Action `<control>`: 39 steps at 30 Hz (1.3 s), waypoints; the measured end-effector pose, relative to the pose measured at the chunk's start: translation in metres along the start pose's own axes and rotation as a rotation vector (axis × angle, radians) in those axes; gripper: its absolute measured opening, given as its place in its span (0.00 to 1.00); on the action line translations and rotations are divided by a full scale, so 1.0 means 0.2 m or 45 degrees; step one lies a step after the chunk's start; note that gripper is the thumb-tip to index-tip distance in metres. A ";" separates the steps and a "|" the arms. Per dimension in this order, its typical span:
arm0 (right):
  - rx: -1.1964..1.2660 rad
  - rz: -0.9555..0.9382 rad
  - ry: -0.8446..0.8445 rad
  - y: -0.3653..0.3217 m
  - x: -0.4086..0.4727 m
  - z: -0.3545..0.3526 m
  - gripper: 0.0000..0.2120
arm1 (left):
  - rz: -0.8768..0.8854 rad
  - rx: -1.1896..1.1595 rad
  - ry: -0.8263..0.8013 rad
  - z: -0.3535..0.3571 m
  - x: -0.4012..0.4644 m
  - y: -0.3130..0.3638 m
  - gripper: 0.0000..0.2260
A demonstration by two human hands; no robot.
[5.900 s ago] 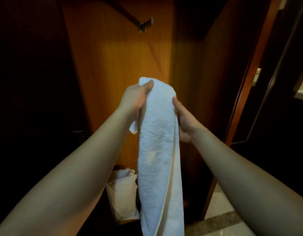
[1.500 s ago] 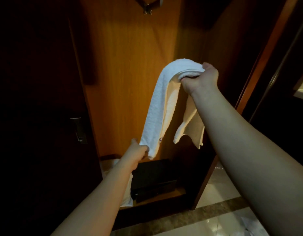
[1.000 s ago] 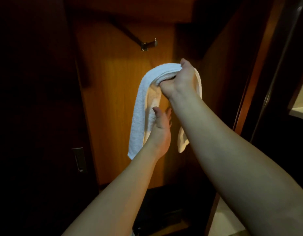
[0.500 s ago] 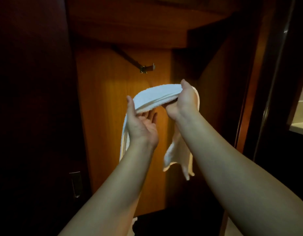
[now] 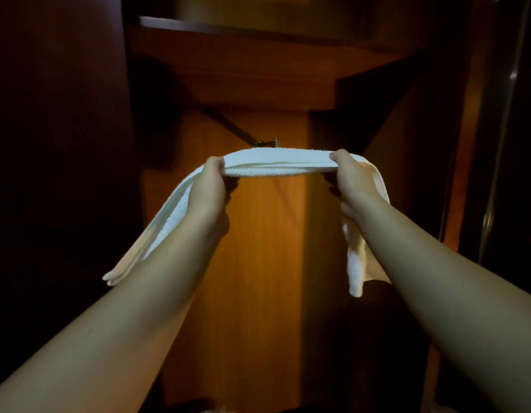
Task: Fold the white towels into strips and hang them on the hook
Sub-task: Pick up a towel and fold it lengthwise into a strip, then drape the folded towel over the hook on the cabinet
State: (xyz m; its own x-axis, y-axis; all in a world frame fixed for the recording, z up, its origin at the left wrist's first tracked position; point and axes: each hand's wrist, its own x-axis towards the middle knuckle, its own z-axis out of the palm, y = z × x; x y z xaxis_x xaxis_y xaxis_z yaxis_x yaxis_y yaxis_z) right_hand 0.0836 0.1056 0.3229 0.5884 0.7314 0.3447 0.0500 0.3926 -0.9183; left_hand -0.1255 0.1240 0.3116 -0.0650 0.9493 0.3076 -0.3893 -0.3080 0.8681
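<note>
Holding the folded white towel (image 5: 276, 163) stretched flat just under the hook (image 5: 270, 142), left hand (image 5: 209, 186) and right hand (image 5: 352, 180) pinching it, ready to drape over.

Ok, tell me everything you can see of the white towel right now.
The white towel looks like terry cloth, folded into a layered strip. Its middle is stretched level between the left hand and right hand, each gripping it, just below the hook. Both ends hang free outside the hands. It touches nothing else.
</note>
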 end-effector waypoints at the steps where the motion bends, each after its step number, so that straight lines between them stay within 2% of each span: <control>1: -0.002 -0.021 -0.005 -0.01 0.05 0.00 0.09 | 0.042 0.047 -0.020 0.02 0.04 0.02 0.09; 6: -0.028 -0.120 0.035 -0.06 0.34 0.04 0.12 | 0.247 0.203 -0.140 0.12 0.30 0.09 0.13; 10: -0.037 -0.175 -0.009 -0.05 0.68 0.12 0.14 | 0.248 0.260 -0.281 0.23 0.60 0.12 0.30; 12: 0.010 -0.171 -0.043 -0.04 0.86 0.18 0.16 | 0.236 0.281 -0.386 0.28 0.75 0.12 0.35; 15: 0.065 -0.145 -0.171 -0.01 1.12 0.27 0.26 | 0.215 0.257 -0.491 0.33 0.99 0.10 0.39; 18: 0.048 -0.092 -0.359 0.06 1.36 0.36 0.38 | 0.172 0.269 -0.492 0.37 1.21 0.04 0.41; 24: 0.119 0.045 -0.570 0.29 1.69 0.50 0.44 | 0.175 0.310 -0.478 0.44 1.58 -0.14 0.43; 27: 0.207 0.133 -0.656 0.37 1.83 0.55 0.45 | 0.145 0.287 -0.492 0.47 1.72 -0.22 0.44; 31: 0.271 0.250 -0.620 0.44 1.94 0.63 0.46 | 0.134 0.301 -0.460 0.51 1.86 -0.30 0.46; 39: 0.239 0.279 -0.593 0.50 2.02 0.75 0.36 | 0.160 0.243 -0.344 0.48 2.01 -0.38 0.44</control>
State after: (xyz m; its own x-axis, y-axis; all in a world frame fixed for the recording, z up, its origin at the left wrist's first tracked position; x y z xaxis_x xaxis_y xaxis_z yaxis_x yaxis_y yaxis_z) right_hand 0.2062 0.5239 0.3996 0.1472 0.9601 0.2377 -0.2035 0.2646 -0.9426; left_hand -0.0339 0.5239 0.4059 0.1535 0.8600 0.4866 -0.2135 -0.4519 0.8661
